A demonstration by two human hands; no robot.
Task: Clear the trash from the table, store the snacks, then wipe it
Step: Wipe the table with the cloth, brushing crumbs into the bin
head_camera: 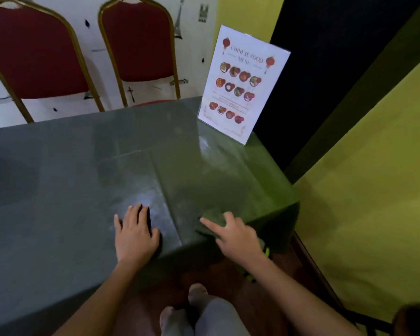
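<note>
Both hands are down on the bench, near its front edge. Left hand lies flat on the dark green covering, fingers straight and spread a bit, gripping nothing. Just right of it a crease in the covering runs back across the top. Right hand sits on a dark green cloth close to the bench's front right corner, pressing it down with its fingers stretched out, index pointing left; the cloth nearly matches the covering, so its outline is kinda hard to make out, and I can't say for sure whether the thumb is tucked around it. Some pale streaks show on the surface ahead of the left hand and further back.

At the far right corner a printed sheet headed "Chinese Food Menu" stands upright in a clear holder. Two red chairs with gold frames stand behind the bench on the left, against a white wall. Yellow wall on the right.
</note>
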